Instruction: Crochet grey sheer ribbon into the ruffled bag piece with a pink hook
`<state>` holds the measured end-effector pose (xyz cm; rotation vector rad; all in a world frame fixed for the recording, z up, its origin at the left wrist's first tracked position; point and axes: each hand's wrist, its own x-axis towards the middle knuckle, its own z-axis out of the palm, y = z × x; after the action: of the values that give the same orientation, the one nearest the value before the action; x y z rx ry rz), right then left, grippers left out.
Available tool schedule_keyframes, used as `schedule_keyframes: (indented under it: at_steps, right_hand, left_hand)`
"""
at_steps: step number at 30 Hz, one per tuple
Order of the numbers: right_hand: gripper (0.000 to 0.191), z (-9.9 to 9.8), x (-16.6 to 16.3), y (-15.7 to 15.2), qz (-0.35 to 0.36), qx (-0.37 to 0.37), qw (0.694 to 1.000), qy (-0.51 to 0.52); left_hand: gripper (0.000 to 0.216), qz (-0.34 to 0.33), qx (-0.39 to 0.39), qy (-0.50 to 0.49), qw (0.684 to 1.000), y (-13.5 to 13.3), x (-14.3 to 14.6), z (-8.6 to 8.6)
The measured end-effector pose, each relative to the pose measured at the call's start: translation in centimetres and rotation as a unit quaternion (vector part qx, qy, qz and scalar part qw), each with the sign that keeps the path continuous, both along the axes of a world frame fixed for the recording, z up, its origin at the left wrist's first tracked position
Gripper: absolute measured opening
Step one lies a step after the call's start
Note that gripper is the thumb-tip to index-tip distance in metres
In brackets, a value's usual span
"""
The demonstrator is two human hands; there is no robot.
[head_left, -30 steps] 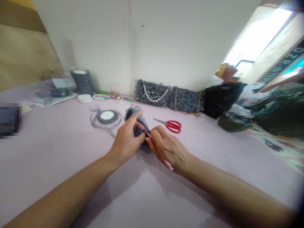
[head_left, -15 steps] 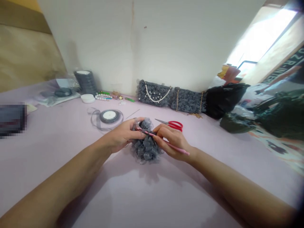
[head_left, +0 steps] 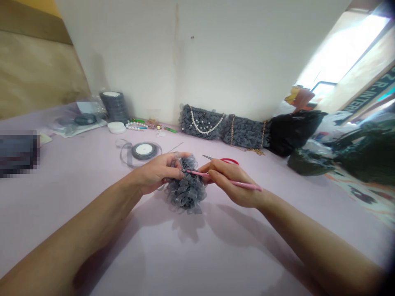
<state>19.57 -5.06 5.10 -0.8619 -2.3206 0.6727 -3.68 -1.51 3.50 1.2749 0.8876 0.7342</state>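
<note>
My left hand (head_left: pixel 163 170) grips a ruffled grey ribbon piece (head_left: pixel 187 192) by its upper left side, above the table. Between the fingers of my right hand (head_left: pixel 230 179) is a pink crochet hook (head_left: pixel 243 185). Its tip reaches the grey ribbon close to my left thumb; whether a loop sits on it is too small to tell. Left of my left hand lies a spool of grey ribbon (head_left: pixel 144 150), with a loose ribbon end curling beside it. Red-handled scissors (head_left: pixel 230 160) rest behind my right hand, which partly hides them.
Two ruffled grey bags lean on the wall, one with a pearl strap (head_left: pixel 202 130), one with a gold chain (head_left: pixel 232 130). At the back left stand stacked ribbon spools (head_left: pixel 114 107) and a white round spool (head_left: pixel 116 127). Black plastic bags (head_left: pixel 293 127) lie to the right.
My right hand has moved right, drawing the crochet hook back from my left fingers. The ribbon piece has shifted slightly left, and my right hand now covers more of the scissors.
</note>
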Motion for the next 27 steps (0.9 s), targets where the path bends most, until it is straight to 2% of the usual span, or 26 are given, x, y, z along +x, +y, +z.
schedule_keyframes:
  at_steps: [4,6,8,12,13,14,19,22,24,27]
  right_hand:
    - [0.018,-0.7,-0.2,-0.2,-0.001,0.145,0.985,-0.093]
    - [0.017,-0.8,-0.3,-0.2,0.001,0.177,0.978,-0.106]
    - [0.017,-0.5,-0.2,-0.2,0.005,0.164,0.982,-0.094]
    - [0.021,0.8,0.0,-0.2,0.024,0.073,0.996,-0.046]
    - [0.021,0.9,0.1,-0.2,0.025,0.063,0.997,-0.042]
    - [0.021,0.8,0.0,-0.2,0.022,0.069,0.996,-0.046]
    - [0.015,-0.8,-0.5,-0.3,-0.004,0.185,0.977,-0.107]
    - [0.015,-0.8,-0.5,-0.4,0.002,0.186,0.978,-0.098]
    - [0.016,-0.1,-0.3,-0.4,0.008,0.157,0.985,-0.075]
    - [0.02,0.7,0.1,-0.3,0.026,0.055,0.998,-0.03]
  left_hand:
    - [0.046,0.032,0.069,0.033,0.997,0.1,0.4,-0.4]
    - [0.042,0.044,0.087,0.041,0.994,0.2,0.6,-0.5]
    - [0.041,0.041,0.07,0.028,0.996,0.1,0.7,-0.5]
    - [0.012,0.004,0.035,-0.004,0.999,-0.2,0.5,0.0]
    - [0.011,0.002,0.037,-0.006,0.999,-0.2,0.5,0.1]
    - [0.013,0.005,0.045,-0.004,0.999,-0.2,0.5,0.1]
    - [0.01,0.068,0.132,0.05,0.988,-0.1,0.9,-0.5]
    - [0.009,0.07,0.125,0.043,0.989,0.1,0.9,-0.6]
    - [0.009,0.05,0.089,0.015,0.995,0.1,0.6,-0.5]
    - [0.007,0.015,0.046,-0.019,0.999,0.2,0.1,-0.2]
